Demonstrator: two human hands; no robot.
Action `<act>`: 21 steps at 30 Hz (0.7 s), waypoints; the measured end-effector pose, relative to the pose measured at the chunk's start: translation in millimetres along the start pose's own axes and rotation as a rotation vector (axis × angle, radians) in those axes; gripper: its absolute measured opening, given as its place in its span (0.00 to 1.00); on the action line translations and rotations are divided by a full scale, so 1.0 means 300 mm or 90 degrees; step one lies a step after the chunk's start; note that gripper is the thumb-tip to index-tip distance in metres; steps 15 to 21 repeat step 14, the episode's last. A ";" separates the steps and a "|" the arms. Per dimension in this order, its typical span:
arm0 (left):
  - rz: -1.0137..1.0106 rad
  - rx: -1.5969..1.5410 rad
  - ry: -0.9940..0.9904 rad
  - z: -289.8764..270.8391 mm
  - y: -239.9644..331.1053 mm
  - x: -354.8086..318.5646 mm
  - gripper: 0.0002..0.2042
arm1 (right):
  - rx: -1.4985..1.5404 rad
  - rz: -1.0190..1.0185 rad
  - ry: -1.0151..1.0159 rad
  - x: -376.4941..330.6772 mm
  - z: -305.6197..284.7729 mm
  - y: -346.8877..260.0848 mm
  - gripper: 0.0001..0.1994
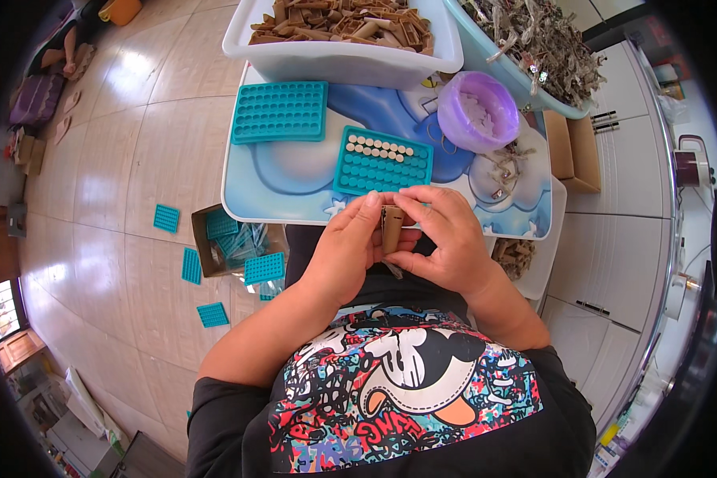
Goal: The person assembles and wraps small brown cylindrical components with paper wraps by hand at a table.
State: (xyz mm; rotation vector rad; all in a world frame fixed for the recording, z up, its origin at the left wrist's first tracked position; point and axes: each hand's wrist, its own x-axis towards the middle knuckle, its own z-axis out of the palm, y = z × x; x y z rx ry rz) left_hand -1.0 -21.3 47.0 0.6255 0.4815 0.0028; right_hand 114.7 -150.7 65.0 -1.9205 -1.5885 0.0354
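brown cardboard piece (391,225) pinched upright between left hand (350,243) and right hand (446,239).

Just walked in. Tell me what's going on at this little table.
A seated person holds a small brown cardboard piece between both hands, left hand and right hand, just above the near edge of a small blue table. In front lies a teal tray with holes; its far rows hold pale round pieces, the rest is empty. A second teal tray sits empty beside it. A white bin of brown pieces and a purple bowl stand behind.
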 end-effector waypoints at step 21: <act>0.020 0.105 -0.002 0.022 0.002 -0.009 0.20 | 0.011 -0.003 -0.004 -0.008 0.007 0.021 0.33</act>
